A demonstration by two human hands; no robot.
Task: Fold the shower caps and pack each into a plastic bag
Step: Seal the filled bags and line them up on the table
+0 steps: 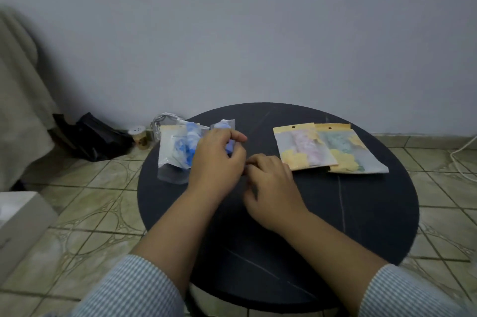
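On the round black table (361,226) my left hand (219,159) grips a small clear plastic bag (225,126) with a blue shower cap folded inside, its top sticking up above my fingers. My right hand (271,182) lies just right of it, fingers curled at the bag's lower edge; what they hold is hidden. Left of my hands lies a larger clear bag (175,154) with blue caps in it. To the right lie two packed bags with yellow headers, one holding a pink cap (304,147), the other a green cap (348,151).
A crumpled clear bag (165,120), a small round spool (139,137) and a black bag (95,135) sit on the tiled floor by the wall at left. A white box (18,223) stands at far left. A white cable (464,159) runs at right.
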